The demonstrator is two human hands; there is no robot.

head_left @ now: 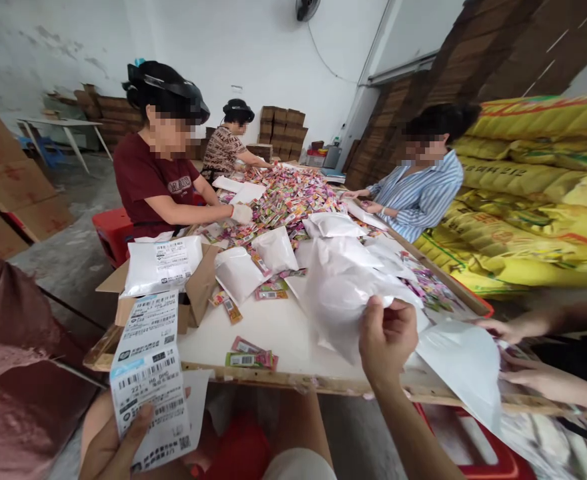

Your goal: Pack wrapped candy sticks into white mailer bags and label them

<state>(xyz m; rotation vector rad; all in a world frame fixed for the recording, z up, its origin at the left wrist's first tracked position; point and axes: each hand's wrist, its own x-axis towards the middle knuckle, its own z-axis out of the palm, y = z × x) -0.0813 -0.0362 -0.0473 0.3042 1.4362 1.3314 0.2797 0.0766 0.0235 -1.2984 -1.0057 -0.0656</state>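
Note:
My left hand is low at the near table edge, its thumb pinching a long strip of white barcode shipping labels that hangs from the table. My right hand is raised over the table front, fingers closed on the edge of a white plastic mailer bag. The bag is crumpled and partly lifted off the white table. A few small colourful packets lie between my hands.
A cardboard box with labelled white mailers stands at the left. A big heap of colourful packets covers the far table. Three people sit around it; another person's hands work at right. Yellow sacks stack on the right.

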